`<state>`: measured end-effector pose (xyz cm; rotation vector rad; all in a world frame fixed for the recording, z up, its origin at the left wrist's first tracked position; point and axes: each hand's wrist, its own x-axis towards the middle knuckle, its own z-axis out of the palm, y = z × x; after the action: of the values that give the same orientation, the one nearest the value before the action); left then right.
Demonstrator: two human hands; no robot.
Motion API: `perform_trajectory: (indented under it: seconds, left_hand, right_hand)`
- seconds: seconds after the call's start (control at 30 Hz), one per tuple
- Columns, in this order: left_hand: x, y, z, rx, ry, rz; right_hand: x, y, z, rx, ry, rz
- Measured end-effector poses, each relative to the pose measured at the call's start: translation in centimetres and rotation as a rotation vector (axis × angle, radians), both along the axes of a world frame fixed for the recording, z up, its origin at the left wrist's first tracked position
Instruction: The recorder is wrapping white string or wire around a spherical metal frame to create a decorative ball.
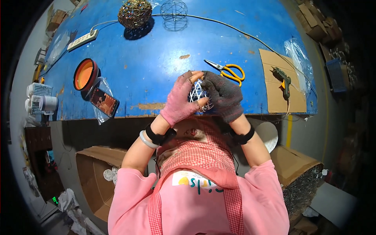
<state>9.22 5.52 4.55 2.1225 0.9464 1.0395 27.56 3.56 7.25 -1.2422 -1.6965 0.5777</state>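
Observation:
Between my two hands, at the front edge of the blue table (156, 78), is a small white openwork lattice piece (199, 94). My left hand (181, 98), in a pink fingerless glove, grips its left side with thumb and fingers. My right hand (224, 94), in a dark grey glove, curls over its right side, and the fingertips of both hands meet at the top. The gloves hide much of the lattice. Just beyond my right hand lie scissors (231, 73) with yellow handles, their blades pointing left.
A glue gun (285, 84) rests on cardboard (270, 102) at right, beside clear plastic (295, 55). At left are an orange bowl (85, 74), a phone (105, 102) and a power strip (83, 40). A twig ball (135, 14), a wire-frame sphere (174, 15) and a cable (235, 28) lie at the back.

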Motion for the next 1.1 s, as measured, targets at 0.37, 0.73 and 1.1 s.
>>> perform_trajectory:
  seconds: [0.37, 0.73, 1.1]
  left_hand:
    - [0.1, -1.3, -0.4, 0.207, 0.007, -0.020]
    - [0.1, 0.8, -1.3, 0.028, -0.006, -0.171]
    - [2.1, -0.3, -0.8, 0.020, 0.026, 0.017]
  right_hand:
    - [3.8, 5.4, -8.7, 0.103, -0.457, 0.214]
    - [1.2, 0.8, -3.7, 0.049, 0.037, -0.237]
    - [4.3, 3.6, 2.4, 0.130, -0.239, -0.056]
